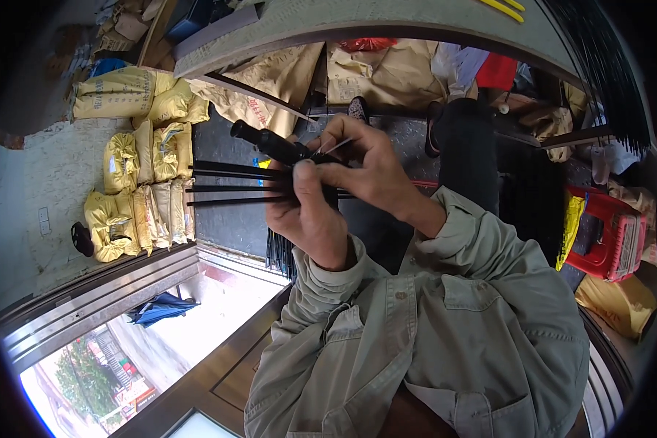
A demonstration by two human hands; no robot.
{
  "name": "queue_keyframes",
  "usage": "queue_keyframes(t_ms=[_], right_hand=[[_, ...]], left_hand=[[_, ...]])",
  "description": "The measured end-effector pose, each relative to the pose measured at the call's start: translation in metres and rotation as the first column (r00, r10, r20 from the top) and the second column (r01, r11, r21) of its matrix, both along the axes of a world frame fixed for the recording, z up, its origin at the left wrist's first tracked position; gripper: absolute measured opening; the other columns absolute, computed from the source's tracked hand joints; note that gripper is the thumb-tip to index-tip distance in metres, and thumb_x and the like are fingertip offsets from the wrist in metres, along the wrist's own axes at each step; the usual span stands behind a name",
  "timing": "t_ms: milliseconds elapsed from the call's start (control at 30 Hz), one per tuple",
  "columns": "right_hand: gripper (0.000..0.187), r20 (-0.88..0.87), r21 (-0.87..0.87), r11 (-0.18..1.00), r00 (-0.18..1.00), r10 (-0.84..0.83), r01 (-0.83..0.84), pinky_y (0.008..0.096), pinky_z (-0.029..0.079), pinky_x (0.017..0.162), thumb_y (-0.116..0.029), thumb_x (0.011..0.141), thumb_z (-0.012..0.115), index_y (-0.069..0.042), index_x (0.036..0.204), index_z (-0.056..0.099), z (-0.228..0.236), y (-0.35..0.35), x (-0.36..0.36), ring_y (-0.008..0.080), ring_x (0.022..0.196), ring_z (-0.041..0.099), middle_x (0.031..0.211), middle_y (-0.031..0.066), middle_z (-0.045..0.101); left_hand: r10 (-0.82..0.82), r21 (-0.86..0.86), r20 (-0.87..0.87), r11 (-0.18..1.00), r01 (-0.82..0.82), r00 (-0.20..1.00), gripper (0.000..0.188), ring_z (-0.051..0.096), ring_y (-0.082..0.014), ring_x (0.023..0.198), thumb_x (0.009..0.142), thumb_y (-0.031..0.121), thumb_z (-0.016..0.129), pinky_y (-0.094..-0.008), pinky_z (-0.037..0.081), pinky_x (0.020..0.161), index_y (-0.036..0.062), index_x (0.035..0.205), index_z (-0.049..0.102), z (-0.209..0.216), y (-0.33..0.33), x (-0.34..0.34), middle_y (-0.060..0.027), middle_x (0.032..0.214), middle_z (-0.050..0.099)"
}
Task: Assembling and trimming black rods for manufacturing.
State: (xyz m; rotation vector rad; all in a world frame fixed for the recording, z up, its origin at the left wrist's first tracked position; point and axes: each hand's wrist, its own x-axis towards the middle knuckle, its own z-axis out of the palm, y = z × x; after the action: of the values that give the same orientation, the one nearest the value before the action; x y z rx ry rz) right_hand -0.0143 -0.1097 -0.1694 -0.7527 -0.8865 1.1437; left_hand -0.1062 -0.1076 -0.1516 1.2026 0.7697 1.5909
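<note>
Main thing in view is a black fitting (274,144), a stubby dark tube held up in front of the person's chest, right where the two hands meet. Its long axis slants from the far left down to the near right, so the knobby end points away from the fingers and the other end runs in just past the left thumb. The left hand (310,215) is closed around some black strips (233,188), which fan out to the left, a bit nearer than the fitting. The right hand (376,168) comes in from the right with thumb and forefinger bent toward that inner end, beside a thin pale strand (336,144) (too blurry to say if they're actually pinching it, so I can't call that one). Left thumb looks closest to the fitting, with the right fingertips only just beside it. Round about: yellow sacks (109,228) on the left, a bench (409,16) at the far side, a red stool (624,244) off right.
</note>
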Motion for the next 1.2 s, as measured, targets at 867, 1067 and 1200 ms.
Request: queue_keyframes(t_ms=[867,1067,1200], right_hand=[[0.014,-0.012,-0.016,0.995,0.995,-0.098,0.098,0.0188,0.043,0.06,-0.005,0.069,0.072,0.0,0.077,0.062,-0.014,0.0,-0.009,0.0049,0.072,0.053,0.078,0.0024,0.059],[0.016,0.116,0.141,0.963,0.963,-0.245,0.228,0.021,0.041,0.056,-0.006,0.067,0.074,0.0,0.077,0.063,-0.016,-0.005,-0.01,0.0064,0.07,0.053,0.076,0.0044,0.058],[0.015,0.184,0.165,0.956,0.945,-0.272,0.243,0.0206,0.042,0.056,-0.005,0.067,0.073,0.001,0.077,0.064,-0.012,-0.006,-0.009,0.0074,0.068,0.054,0.074,0.0048,0.059]], left_hand=[[-0.066,-0.084,0.109,0.994,0.075,0.992,0.035,0.056,-0.0142,0.078,0.087,0.029,0.055,-0.0261,0.045,0.072,-0.0029,0.102,0.053,-0.014,0.011,-0.005,-0.0088,0.091,0.059],[-0.091,-0.116,0.215,0.986,0.118,0.972,0.038,0.054,-0.0149,0.082,0.088,0.033,0.052,-0.0266,0.044,0.074,-0.0025,0.102,0.053,-0.019,0.01,-0.006,-0.0089,0.095,0.057],[-0.177,-0.042,0.206,0.981,0.19,0.962,0.037,0.052,-0.0157,0.085,0.089,0.033,0.049,-0.0272,0.044,0.075,-0.0017,0.103,0.051,-0.019,0.009,-0.007,-0.009,0.096,0.056]])
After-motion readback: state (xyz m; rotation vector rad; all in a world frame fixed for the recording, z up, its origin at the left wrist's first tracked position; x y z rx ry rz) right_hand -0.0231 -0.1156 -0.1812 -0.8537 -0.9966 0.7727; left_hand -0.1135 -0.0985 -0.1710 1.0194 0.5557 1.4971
